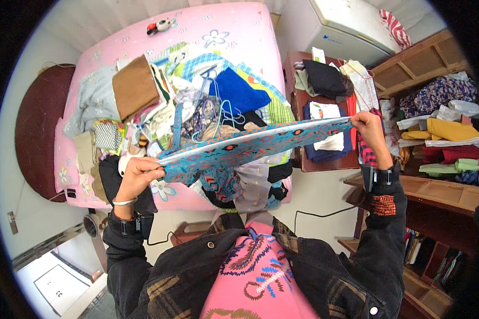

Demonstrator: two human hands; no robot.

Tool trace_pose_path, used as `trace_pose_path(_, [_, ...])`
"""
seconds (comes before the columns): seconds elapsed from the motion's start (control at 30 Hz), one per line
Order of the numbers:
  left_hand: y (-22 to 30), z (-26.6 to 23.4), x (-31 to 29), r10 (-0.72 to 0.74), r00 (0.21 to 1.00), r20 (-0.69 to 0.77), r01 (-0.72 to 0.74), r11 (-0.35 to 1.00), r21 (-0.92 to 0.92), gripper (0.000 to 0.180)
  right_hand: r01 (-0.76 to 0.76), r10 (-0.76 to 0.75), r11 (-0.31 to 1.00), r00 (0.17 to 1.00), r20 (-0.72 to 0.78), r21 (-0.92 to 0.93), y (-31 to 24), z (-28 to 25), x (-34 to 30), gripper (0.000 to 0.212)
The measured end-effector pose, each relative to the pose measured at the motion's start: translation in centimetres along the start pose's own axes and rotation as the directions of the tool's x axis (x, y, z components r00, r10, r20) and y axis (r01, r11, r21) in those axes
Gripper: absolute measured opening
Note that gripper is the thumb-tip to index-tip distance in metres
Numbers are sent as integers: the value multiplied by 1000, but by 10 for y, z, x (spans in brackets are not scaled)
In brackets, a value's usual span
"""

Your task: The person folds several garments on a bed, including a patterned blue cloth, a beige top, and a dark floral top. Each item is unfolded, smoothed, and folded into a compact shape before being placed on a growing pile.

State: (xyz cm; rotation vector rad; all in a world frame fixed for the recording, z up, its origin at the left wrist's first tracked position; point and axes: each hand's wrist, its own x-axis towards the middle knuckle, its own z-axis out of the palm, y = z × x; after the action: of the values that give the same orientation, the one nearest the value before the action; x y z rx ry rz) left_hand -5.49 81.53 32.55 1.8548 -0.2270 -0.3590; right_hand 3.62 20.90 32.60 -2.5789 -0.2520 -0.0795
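Observation:
A teal patterned cloth garment (239,148) with orange and dark motifs is stretched between my two hands, its white-lined edge pulled nearly straight. My left hand (139,176) pinches one end, over the near left part of the bed. At the other end, higher and to the right, my right hand (368,127) grips the opposite corner beside the wooden table. The cloth's lower part sags in folds toward the bed's near edge. Beyond it lies a heap of clothes with a blue folded cloth (240,95) and light blue hangers (230,114).
The pink floral bed (245,26) carries a folded brown garment (136,87) and a toy (160,26). Folded clothes lie on the reddish wooden table (330,166). At right, an opened wooden cabinet (436,196) holds clothes; a white chest appliance (324,32) stands behind.

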Motion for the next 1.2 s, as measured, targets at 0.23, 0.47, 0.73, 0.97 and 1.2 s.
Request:
trace_pose_path(0.23, [88, -41, 17, 111, 969, -223, -61, 974, 219, 10, 148, -129, 987, 960, -250, 60, -45, -64, -10, 10])
trace_pose_path(0.47, [166, -64, 34, 274, 953, -129, -183, 861, 474, 9, 184, -171, 983, 889, -424, -9, -76, -140, -16, 9])
trace_pose_path(0.73, [243, -92, 21, 401, 915, 46, -390, 850, 354, 18, 227, -145, 971, 801, -581, 69, -91, -217, -35, 16])
trace_pose_path(0.97, [210, -82, 128, 344, 935, -86, -237, 786, 571, 18, 60, -192, 953, 878, -437, -297, -51, -179, 47, 22])
trace_pose_path(1.2, [204, -110, 262, 541, 806, -242, -304, 728, 615, 17, -89, -181, 915, 783, -595, -394, -22, -176, 142, 18])
